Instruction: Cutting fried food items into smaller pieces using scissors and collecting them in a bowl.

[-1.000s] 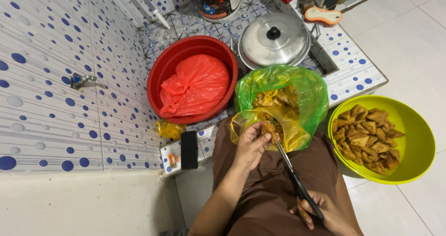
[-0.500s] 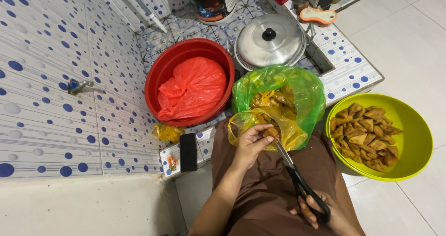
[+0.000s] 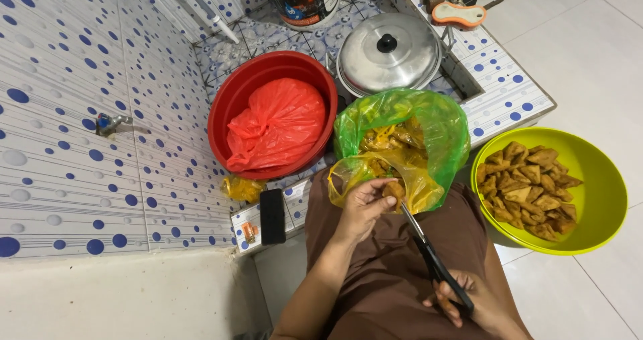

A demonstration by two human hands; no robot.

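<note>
From the head camera, looking down: the left hand (image 3: 362,209) pinches a small brown fried piece (image 3: 393,191) between thumb and fingers, closed tight on it. The piece sits just over the lap, at the mouth of the yellow plastic bag (image 3: 375,172).

The right hand (image 3: 479,303) is lower down, near the bottom edge. Its fingers are through the handles of the black scissors (image 3: 432,259) and wrapped around them. The blades point up from that hand to the fried piece and touch it. I cannot tell if the blades have bitten in yet.

Just past the held piece is the green bag (image 3: 429,122), open, with more yellow-brown food inside. So there looks to be more left to cut.

To the right of the scissors hand is a lime green bowl (image 3: 603,186), with a good pile of fried pieces in it. I think a fair share is done, but I cannot be sure.

Further off, beyond the left hand, are a red basin (image 3: 234,105) with a red bag (image 3: 278,122) in it, and a metal pot lid (image 3: 388,55). A black phone (image 3: 272,216) lies beside the left arm.
</note>
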